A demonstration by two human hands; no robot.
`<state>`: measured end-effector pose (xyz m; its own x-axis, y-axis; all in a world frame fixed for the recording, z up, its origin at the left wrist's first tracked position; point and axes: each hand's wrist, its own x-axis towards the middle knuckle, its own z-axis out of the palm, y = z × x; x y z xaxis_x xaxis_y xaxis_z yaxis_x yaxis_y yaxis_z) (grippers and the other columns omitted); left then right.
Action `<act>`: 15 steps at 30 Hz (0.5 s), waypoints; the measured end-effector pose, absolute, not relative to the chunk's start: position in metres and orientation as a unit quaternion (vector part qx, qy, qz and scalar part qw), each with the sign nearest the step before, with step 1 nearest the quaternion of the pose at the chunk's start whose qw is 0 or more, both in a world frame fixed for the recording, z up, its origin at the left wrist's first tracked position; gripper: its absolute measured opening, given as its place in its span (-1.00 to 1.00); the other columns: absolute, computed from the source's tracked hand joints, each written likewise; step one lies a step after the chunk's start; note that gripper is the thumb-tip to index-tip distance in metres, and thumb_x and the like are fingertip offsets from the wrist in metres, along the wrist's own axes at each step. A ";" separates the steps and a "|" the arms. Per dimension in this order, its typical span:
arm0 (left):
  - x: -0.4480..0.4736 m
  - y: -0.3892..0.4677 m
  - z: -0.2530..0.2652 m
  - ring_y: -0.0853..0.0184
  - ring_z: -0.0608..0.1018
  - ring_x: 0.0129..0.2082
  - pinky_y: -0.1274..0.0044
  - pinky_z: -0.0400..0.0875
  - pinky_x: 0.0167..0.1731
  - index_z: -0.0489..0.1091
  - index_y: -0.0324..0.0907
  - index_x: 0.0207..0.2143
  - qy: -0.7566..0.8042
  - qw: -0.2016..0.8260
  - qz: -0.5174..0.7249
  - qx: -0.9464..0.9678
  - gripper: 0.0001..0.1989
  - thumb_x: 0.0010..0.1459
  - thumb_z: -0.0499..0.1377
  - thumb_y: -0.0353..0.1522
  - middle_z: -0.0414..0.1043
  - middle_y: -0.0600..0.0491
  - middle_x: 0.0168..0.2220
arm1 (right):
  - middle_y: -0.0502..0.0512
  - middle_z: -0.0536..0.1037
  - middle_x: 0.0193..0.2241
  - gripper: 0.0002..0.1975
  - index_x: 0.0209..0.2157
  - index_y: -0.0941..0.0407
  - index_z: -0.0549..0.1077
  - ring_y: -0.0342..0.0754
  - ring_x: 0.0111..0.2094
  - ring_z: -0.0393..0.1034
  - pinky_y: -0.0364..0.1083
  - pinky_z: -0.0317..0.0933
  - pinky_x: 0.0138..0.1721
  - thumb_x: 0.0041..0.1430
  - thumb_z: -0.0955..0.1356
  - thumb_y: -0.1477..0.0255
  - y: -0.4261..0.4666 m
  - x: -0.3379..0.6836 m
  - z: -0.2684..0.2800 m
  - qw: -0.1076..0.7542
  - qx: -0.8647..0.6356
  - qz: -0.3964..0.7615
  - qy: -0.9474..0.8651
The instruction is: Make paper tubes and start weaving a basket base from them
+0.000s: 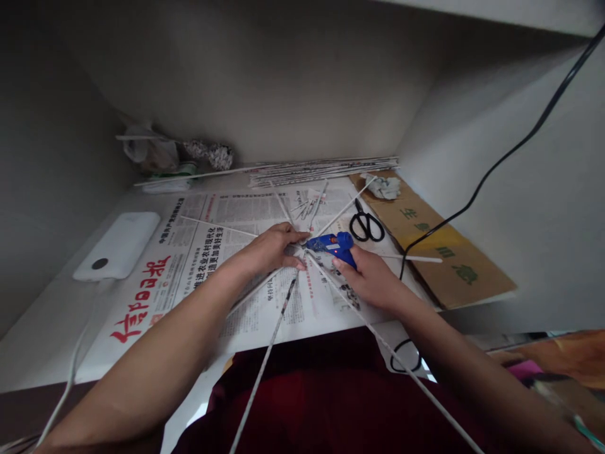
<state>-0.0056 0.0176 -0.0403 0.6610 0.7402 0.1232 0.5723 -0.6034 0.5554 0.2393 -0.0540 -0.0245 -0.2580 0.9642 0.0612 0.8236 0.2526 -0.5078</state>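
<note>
Thin white rolled-paper sticks (270, 345) radiate like spokes from a shared centre on the newspaper, and two of them stretch toward my body. My left hand (276, 246) grips the sticks at that hub, thumb and fingers on either side. In my right hand (371, 275) is a blue hot glue gun (334, 246), its nozzle pointing left at the hub beside my left fingertips. A small red light shows on the gun's body. The exact joint under the nozzle is partly hidden by my fingers.
Newspaper (189, 302) covers the tabletop. Black-handled scissors (366, 226) and flattened cardboard (425, 246) lie right, with crumpled paper (382, 186). Many paper sticks (326, 169) line the back. A white device (118, 246) sits left. A black cord (491, 164) hangs across the right side.
</note>
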 end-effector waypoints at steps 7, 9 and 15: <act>-0.005 0.017 -0.040 0.22 0.40 -0.17 0.40 0.31 -0.08 0.31 -0.10 0.16 0.377 0.243 0.170 0.877 -0.25 -0.08 0.30 -0.04 0.29 -0.03 -0.19 | 0.14 0.48 -0.39 -0.74 -0.36 0.09 0.33 0.03 -0.33 0.36 -0.02 0.17 -0.32 0.24 0.20 0.20 -0.052 0.244 -0.024 0.223 -0.570 0.275 -0.741; -0.006 0.018 -0.042 0.22 0.40 -0.18 0.41 0.31 -0.09 0.32 -0.11 0.16 0.375 0.242 0.171 0.879 -0.24 -0.09 0.31 -0.03 0.28 -0.03 -0.20 | 0.10 0.46 -0.46 -0.72 -0.43 0.08 0.31 0.01 -0.36 0.35 -0.02 0.17 -0.35 0.24 0.20 0.20 -0.051 0.245 -0.023 0.225 -0.570 0.311 -0.726; -0.007 0.020 -0.045 0.20 0.41 -0.16 0.41 0.31 -0.09 0.31 -0.14 0.17 0.370 0.238 0.173 0.881 -0.22 -0.09 0.30 -0.02 0.29 -0.05 -0.19 | 0.06 0.39 -0.57 -0.70 -0.47 0.07 0.29 0.00 -0.42 0.34 -0.03 0.17 -0.42 0.23 0.21 0.19 -0.048 0.243 -0.022 0.208 -0.590 0.317 -0.713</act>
<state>-0.0066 0.0200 -0.0448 0.6659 0.7349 0.1283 0.5702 -0.6122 0.5478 0.2431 -0.0482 -0.0216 -0.2172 0.9731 -0.0768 0.7091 0.1032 -0.6975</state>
